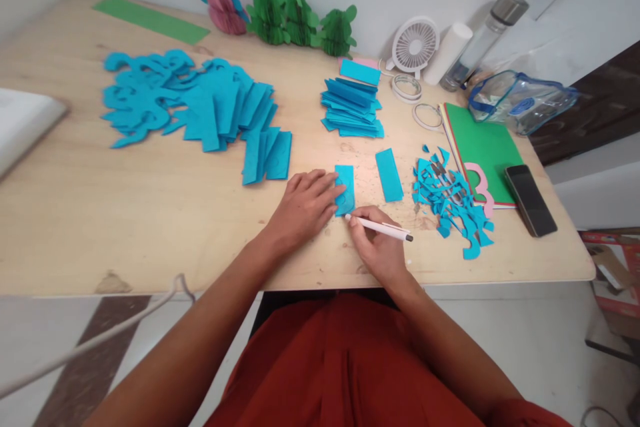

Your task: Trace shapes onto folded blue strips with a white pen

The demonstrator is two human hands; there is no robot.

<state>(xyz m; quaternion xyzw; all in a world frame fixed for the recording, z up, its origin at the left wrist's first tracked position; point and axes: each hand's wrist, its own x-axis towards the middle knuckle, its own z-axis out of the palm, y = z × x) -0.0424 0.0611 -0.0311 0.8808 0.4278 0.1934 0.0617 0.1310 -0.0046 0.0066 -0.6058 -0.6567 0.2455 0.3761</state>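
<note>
A small blue paper rectangle point(345, 177) lies flat on the table in front of me, with faint curved lines on it. The fingers of my left hand point(307, 203) rest stretched out on its left edge. A white pen point(383, 228) is gripped in my right hand point(383, 253), its tip touching the lower edge of the paper. Just to the right lies another blue paper strip point(389, 175). Left of my left hand are folded blue pieces point(267, 155), beside a heap of curly cut blue shapes point(143, 93).
Behind the paper is a stack of blue strips point(351, 107). Blue scraps point(445, 190) lie at right, near a green sheet point(485, 147), a pink curved cutout point(480, 183) and a phone point(530, 200). A fan point(415, 45), tape rolls point(406, 88) and a bottle point(480, 40) stand behind.
</note>
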